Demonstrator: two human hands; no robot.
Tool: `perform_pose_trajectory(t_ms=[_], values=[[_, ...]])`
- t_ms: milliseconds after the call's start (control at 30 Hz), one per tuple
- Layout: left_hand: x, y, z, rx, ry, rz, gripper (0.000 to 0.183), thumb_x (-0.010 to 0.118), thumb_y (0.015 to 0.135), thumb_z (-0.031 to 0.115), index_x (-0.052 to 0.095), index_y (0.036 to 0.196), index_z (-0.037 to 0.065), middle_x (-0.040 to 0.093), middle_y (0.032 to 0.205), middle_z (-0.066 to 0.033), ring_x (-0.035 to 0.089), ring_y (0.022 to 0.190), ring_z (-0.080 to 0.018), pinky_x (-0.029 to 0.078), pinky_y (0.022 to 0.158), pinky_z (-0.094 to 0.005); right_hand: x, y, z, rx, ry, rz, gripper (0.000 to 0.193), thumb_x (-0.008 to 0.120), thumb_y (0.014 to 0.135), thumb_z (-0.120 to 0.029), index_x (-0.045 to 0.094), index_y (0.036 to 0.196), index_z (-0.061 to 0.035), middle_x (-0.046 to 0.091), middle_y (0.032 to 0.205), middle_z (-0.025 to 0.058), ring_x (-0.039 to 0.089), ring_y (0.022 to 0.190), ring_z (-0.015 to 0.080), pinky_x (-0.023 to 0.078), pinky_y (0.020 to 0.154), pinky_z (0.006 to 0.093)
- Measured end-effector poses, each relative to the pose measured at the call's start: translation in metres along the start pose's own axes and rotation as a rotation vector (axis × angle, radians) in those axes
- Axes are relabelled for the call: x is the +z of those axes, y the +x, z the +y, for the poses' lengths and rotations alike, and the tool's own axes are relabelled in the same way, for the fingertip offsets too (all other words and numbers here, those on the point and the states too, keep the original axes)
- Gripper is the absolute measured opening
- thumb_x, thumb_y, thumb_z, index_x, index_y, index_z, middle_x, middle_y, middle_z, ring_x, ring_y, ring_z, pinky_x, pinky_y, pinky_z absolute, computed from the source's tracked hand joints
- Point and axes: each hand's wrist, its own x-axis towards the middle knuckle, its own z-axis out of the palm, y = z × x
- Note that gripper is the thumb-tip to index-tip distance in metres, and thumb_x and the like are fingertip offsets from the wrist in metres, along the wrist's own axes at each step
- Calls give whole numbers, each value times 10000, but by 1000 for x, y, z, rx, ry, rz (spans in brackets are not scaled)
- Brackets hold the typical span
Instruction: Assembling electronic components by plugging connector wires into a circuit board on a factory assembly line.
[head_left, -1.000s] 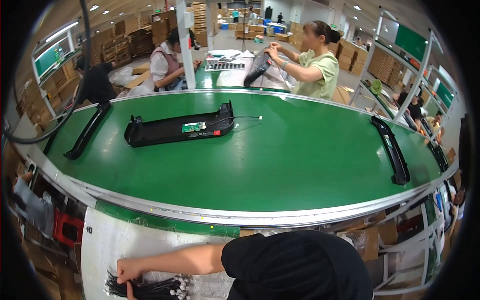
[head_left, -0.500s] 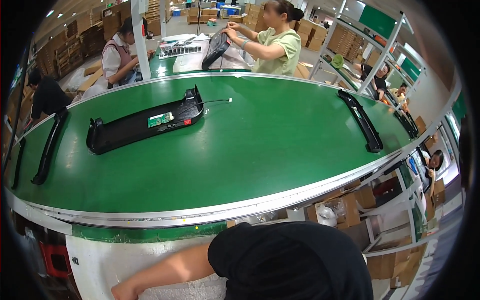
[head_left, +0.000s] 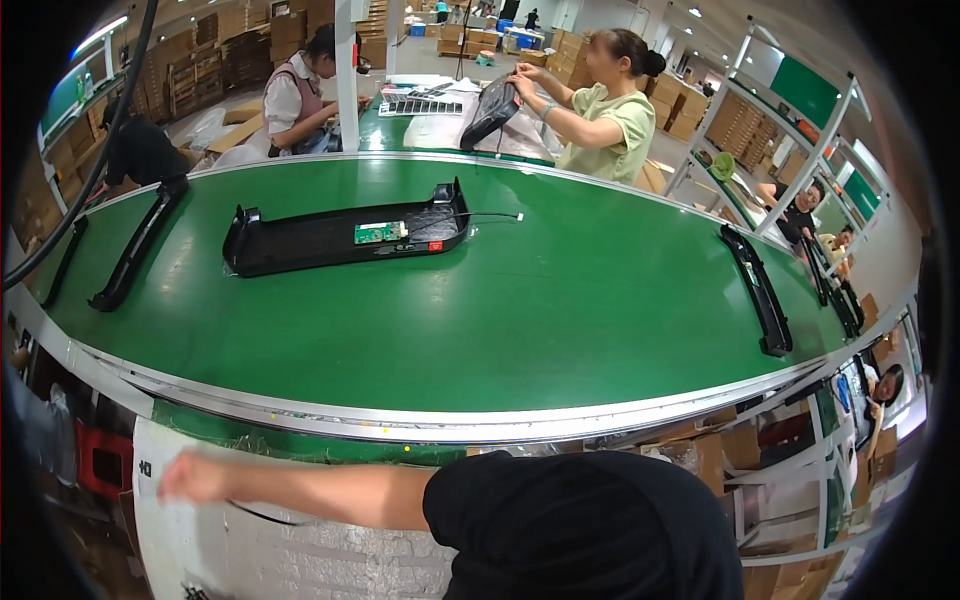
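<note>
My left hand [head_left: 196, 478], bare, stretches out to the left over a white worktop [head_left: 390, 555] below the green conveyor. Its fingers are smeared by motion but look curled together; what is in them, if anything, is hidden. A thin black cable [head_left: 265, 515] curves out from beneath my wrist; I cannot tell whether the hand holds it. My right hand is not in view. On the conveyor belt [head_left: 480, 320] lies a long black plastic housing [head_left: 300, 250], with a green circuit board [head_left: 380, 232], a red part [head_left: 435, 246] and a thin lead inside.
Narrow black plastic housings lie on the belt at the left [head_left: 140, 245] and right [head_left: 757, 290]. Across the belt, a person in light green [head_left: 610, 120] handles a black housing [head_left: 492, 110]. A metal post [head_left: 346, 80] stands beyond the belt. A red crate [head_left: 105, 463] is at lower left.
My left hand has moved up and left over the worktop, and the black cable now shows below the wrist. The view has shifted, so the belt and its housings appear further right.
</note>
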Motion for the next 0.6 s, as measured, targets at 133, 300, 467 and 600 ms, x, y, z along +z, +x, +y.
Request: perform_pose_trajectory(t_ms=[133, 300, 467, 600], values=[[40, -16, -10, -72, -13, -3, 205, 479, 894, 253, 507, 933, 54, 415, 676, 2, 376, 563, -66, 331, 498, -177, 72, -49, -27, -263, -1028, -524, 82, 611, 604, -246, 632, 575, -172, 600, 587, 29, 584, 622, 222, 422, 536, 351], [47, -16, -9, 64, 129, -78, 214, 491, 891, 250, 509, 960, 48, 441, 700, -8, 399, 574, -77, 352, 509, -192, 83, -56, -46, -456, -1166, -445, 86, 629, 556, -240, 669, 612, -189, 624, 601, -2, 592, 608, 197, 430, 546, 314], [11, 14, -15, 32, 239, 37, 420, 614, 805, 281, 488, 1067, -22, 508, 852, -45, 485, 738, -137, 418, 676, -252, 63, -48, -32, -253, -1549, -438, 107, 589, 631, -190, 647, 574, -121, 618, 613, 28, 559, 751, 209, 435, 603, 306], [-22, 42, -19, -68, -149, -158, 138, 515, 881, 187, 509, 892, 50, 476, 698, 8, 456, 546, -31, 410, 436, -154, 69, -47, -39, -303, -1513, -503, 100, 593, 608, -169, 645, 583, -88, 615, 611, 51, 568, 731, 225, 449, 603, 305]])
